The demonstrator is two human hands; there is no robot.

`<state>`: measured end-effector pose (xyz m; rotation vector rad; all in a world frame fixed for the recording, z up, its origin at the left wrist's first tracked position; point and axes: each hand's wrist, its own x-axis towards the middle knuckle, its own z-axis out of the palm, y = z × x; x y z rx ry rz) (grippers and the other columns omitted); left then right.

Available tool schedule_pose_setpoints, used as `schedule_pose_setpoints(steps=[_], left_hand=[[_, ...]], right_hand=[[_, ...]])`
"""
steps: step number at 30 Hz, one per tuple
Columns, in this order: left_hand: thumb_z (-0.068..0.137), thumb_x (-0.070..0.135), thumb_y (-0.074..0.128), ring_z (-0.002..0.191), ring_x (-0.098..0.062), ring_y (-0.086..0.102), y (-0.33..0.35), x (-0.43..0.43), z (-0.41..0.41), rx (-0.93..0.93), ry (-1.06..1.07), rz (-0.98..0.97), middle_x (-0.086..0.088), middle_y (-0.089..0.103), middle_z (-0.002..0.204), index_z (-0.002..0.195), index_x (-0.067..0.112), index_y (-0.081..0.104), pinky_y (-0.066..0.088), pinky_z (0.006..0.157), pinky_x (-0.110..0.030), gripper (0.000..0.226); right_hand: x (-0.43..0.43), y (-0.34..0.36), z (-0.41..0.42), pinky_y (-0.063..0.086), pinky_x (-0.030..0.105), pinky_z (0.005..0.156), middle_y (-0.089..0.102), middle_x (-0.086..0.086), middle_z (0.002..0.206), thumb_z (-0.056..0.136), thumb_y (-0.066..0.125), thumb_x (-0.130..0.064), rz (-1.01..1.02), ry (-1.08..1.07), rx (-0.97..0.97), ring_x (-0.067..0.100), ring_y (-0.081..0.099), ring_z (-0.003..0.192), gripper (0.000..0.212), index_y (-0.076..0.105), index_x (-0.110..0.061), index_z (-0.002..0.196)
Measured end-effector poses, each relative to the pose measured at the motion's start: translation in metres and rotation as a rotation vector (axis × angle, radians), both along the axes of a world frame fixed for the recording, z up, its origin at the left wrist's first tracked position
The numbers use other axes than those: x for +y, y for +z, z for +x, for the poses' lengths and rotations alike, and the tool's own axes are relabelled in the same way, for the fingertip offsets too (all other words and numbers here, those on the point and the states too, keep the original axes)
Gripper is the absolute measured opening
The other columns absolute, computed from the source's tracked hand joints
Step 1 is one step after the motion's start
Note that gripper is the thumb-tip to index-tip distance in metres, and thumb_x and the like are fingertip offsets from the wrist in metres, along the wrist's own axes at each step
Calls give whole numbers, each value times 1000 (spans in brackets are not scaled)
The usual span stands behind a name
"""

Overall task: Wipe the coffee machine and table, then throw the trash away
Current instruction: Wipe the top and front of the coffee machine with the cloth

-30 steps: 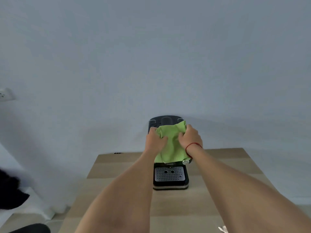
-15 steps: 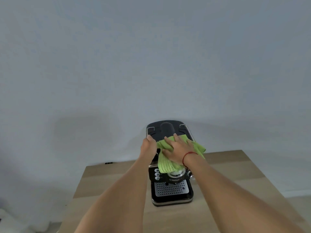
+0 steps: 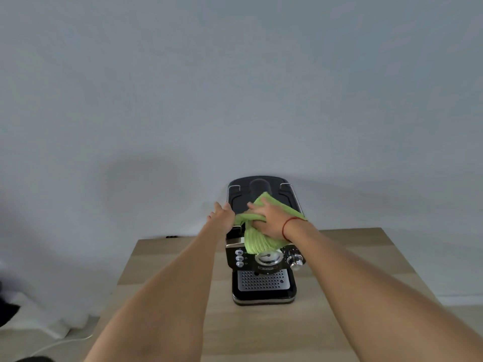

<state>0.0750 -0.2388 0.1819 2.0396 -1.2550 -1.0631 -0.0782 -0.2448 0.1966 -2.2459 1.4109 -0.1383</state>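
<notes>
A black and silver coffee machine (image 3: 264,280) stands on the wooden table (image 3: 183,296) against the wall. A green cloth (image 3: 257,240) lies over its top and hangs down the front. My right hand (image 3: 266,220) presses flat on the cloth on top of the machine, a red string around the wrist. My left hand (image 3: 222,214) rests on the machine's upper left edge, fingers spread, next to the cloth's left end. The machine's top under the cloth is hidden.
The grey-white wall rises right behind the machine. A black plug or cable end (image 3: 171,236) shows at the table's back left edge. On the floor at left lie a white cable (image 3: 65,342) and something dark (image 3: 6,309).
My right hand has spread flat over the cloth on the machine's top and slid toward the back. My left hand let go of the cloth and moved to the machine's left edge. My view tilted down.
</notes>
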Motion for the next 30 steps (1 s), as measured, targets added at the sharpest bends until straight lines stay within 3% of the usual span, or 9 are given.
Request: schedule_pose_setpoints(steps=[3, 5, 11, 14, 20, 23, 25, 27, 30], left_hand=[[103, 24, 9, 145, -32, 17, -5, 4, 3, -40, -84, -27, -11, 18, 159, 149, 13, 23, 15, 118, -50, 50], [102, 31, 9, 142, -30, 25, -7, 6, 5, -7, -103, -49, -10, 32, 153, 143, 18, 35, 20, 116, -50, 50], [104, 31, 15, 147, -24, 15, 0, 3, 7, 62, -80, -43, -6, 19, 159, 153, 18, 17, 12, 119, -43, 51], [102, 26, 19, 148, -22, 10, 3, -9, 5, 84, -35, -60, -2, 11, 161, 154, 19, 9, 8, 121, -41, 53], [98, 30, 20, 129, -32, 42, -3, -30, -2, 47, 17, -65, -15, 46, 140, 136, 7, 43, 30, 111, -48, 50], [96, 38, 16, 126, -33, 45, -8, -39, -1, 39, 28, -62, -17, 50, 136, 131, 7, 48, 32, 110, -48, 56], [98, 38, 16, 127, -32, 44, -9, -43, 0, 15, 32, -73, -15, 50, 137, 134, 9, 48, 31, 110, -46, 56], [100, 41, 16, 131, -31, 42, -13, -48, 1, 33, 56, -85, -13, 47, 141, 139, 9, 45, 29, 112, -44, 58], [101, 44, 14, 137, -30, 36, -22, -52, 2, 67, 74, -91, -13, 41, 148, 145, 11, 39, 25, 115, -43, 61]], right_hand=[[-6, -3, 3, 3, 54, 119, -6, -9, 160, 97, 27, -51, -20, -108, 159, 26, -3, 148, 56, 14, -35, 149], [-3, -9, 17, -2, 56, 117, -9, -9, 160, 96, 23, -53, -60, -147, 174, 29, -9, 147, 57, 10, -35, 149], [2, -6, 20, -8, 48, 119, 22, -14, 156, 94, 39, -26, -115, 64, 39, 18, -2, 148, 44, 42, -36, 137], [-3, -7, 3, 5, 45, 120, 31, -7, 152, 94, 45, -23, -70, -3, -126, 19, 14, 146, 38, 52, -32, 130], [-24, -18, 13, 8, 50, 118, 14, -2, 159, 96, 38, -35, -136, -185, -19, 25, 10, 146, 45, 38, -30, 141], [-37, -30, 19, 25, 44, 114, 34, 5, 149, 95, 42, -22, -278, -344, -222, 27, 34, 136, 40, 43, -20, 135], [-46, -33, 21, 43, 33, 95, 49, 8, 129, 93, 46, -14, -366, -476, -442, 26, 52, 114, 31, 51, -13, 123], [-57, -30, 24, 45, 30, 86, 56, 8, 116, 92, 48, -13, -395, -506, -499, 25, 56, 104, 23, 57, -10, 113], [-77, -28, 30, 31, 41, 112, 50, 6, 137, 94, 44, -24, -315, -362, -266, 27, 42, 131, 32, 57, -16, 122]])
